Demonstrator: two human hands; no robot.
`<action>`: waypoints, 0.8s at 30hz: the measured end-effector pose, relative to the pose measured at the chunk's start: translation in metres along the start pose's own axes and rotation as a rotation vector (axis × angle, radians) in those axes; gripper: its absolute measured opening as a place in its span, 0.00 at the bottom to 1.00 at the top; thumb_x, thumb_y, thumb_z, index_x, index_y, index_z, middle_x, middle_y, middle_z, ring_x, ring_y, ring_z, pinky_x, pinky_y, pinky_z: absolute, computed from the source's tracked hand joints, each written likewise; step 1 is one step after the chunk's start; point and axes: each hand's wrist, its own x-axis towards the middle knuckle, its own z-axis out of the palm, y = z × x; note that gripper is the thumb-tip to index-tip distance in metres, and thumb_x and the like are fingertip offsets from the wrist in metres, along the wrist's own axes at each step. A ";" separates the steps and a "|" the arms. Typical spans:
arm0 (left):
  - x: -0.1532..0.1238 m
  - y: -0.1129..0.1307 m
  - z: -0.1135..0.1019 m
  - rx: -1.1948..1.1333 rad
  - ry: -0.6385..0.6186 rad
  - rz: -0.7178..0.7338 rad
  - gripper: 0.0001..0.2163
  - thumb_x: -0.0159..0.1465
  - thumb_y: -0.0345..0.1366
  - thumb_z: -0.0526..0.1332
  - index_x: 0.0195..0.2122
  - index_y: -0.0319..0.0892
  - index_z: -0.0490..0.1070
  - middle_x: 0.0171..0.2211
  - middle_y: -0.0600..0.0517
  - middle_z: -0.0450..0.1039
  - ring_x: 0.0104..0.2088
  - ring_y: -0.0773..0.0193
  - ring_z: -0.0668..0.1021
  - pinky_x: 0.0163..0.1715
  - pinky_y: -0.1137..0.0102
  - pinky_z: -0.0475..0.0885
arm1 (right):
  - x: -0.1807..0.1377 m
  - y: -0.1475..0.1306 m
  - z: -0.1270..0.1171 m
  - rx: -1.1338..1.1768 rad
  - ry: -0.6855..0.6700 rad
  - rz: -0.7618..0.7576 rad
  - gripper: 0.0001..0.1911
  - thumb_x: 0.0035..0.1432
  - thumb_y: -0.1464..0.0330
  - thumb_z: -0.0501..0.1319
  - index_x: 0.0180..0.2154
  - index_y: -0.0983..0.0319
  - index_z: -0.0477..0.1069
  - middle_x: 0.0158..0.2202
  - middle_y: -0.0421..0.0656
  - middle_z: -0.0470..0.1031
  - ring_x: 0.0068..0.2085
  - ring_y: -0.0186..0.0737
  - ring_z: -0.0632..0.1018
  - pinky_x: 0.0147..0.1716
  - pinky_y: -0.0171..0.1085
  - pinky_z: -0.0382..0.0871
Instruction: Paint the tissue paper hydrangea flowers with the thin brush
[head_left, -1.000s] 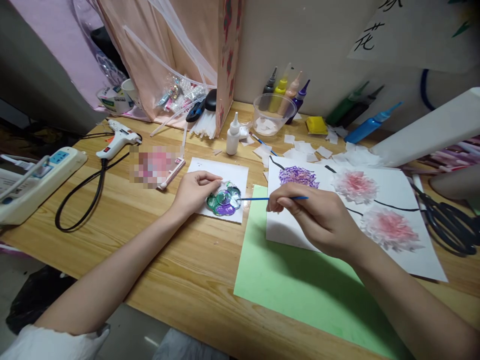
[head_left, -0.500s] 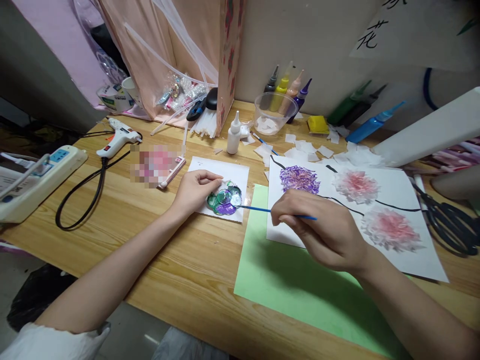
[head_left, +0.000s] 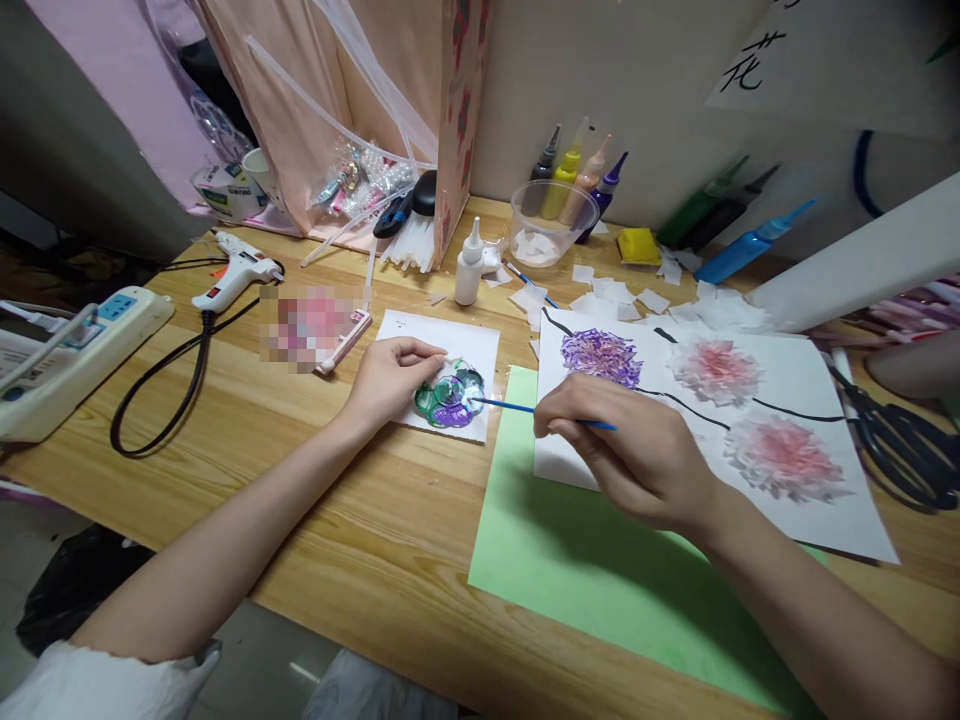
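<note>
My right hand [head_left: 634, 450] is closed in a pinch on a thin blue paintbrush [head_left: 517, 407]. The brush tip rests at the right side of a small clear palette [head_left: 448, 398] smeared with green and purple paint. The palette lies on a white card [head_left: 450, 350]. My left hand [head_left: 391, 375] presses on the left edge of the palette with fingers curled, steadying it. To the right lies a white sheet [head_left: 787, 470] with one purple tissue flower [head_left: 601, 355] and two pink ones, partly over a green sheet [head_left: 600, 580].
A glue bottle [head_left: 469, 265], a clear bowl [head_left: 553, 220], paint bottles [head_left: 574, 180] and paper scraps stand at the back. A glue gun [head_left: 238, 275] with its black cord and a power strip [head_left: 75, 355] are on the left. Black scissors [head_left: 900, 450] lie at the right.
My right hand has shifted slightly while the brush tip stays at the palette, moving a little over its paint. My left hand has kept its place on the palette.
</note>
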 end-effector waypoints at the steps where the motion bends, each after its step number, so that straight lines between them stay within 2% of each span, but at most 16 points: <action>1: 0.000 0.000 0.000 -0.002 -0.001 -0.002 0.12 0.45 0.38 0.68 0.28 0.35 0.76 0.20 0.52 0.75 0.21 0.67 0.73 0.23 0.74 0.65 | 0.000 0.000 0.000 -0.010 0.011 0.007 0.08 0.63 0.75 0.50 0.34 0.61 0.65 0.27 0.42 0.71 0.28 0.35 0.71 0.29 0.33 0.66; 7: 0.000 0.000 0.000 0.015 0.006 -0.008 0.12 0.45 0.38 0.69 0.29 0.35 0.76 0.21 0.51 0.75 0.22 0.66 0.74 0.23 0.74 0.65 | 0.000 -0.002 -0.005 0.041 0.030 0.014 0.08 0.62 0.75 0.50 0.33 0.61 0.65 0.27 0.43 0.72 0.29 0.36 0.72 0.29 0.34 0.66; 14: -0.001 0.001 0.000 -0.002 0.001 -0.003 0.12 0.46 0.36 0.69 0.30 0.34 0.76 0.21 0.51 0.76 0.22 0.68 0.73 0.24 0.75 0.66 | -0.001 0.001 0.002 0.047 -0.054 -0.052 0.08 0.61 0.77 0.50 0.34 0.62 0.65 0.28 0.44 0.72 0.30 0.35 0.71 0.30 0.33 0.66; 21: -0.001 0.001 0.000 0.016 0.007 -0.001 0.12 0.46 0.37 0.69 0.29 0.35 0.77 0.21 0.51 0.76 0.22 0.66 0.74 0.24 0.74 0.66 | 0.000 -0.001 -0.003 0.002 0.009 0.001 0.08 0.62 0.75 0.50 0.33 0.61 0.64 0.26 0.43 0.70 0.28 0.35 0.70 0.28 0.34 0.65; 24: -0.002 0.002 0.000 0.020 0.011 -0.002 0.12 0.46 0.37 0.69 0.29 0.35 0.77 0.22 0.50 0.76 0.23 0.65 0.75 0.25 0.73 0.67 | 0.001 -0.003 -0.003 0.050 -0.020 -0.019 0.08 0.63 0.74 0.49 0.33 0.61 0.64 0.27 0.43 0.72 0.29 0.36 0.71 0.29 0.34 0.66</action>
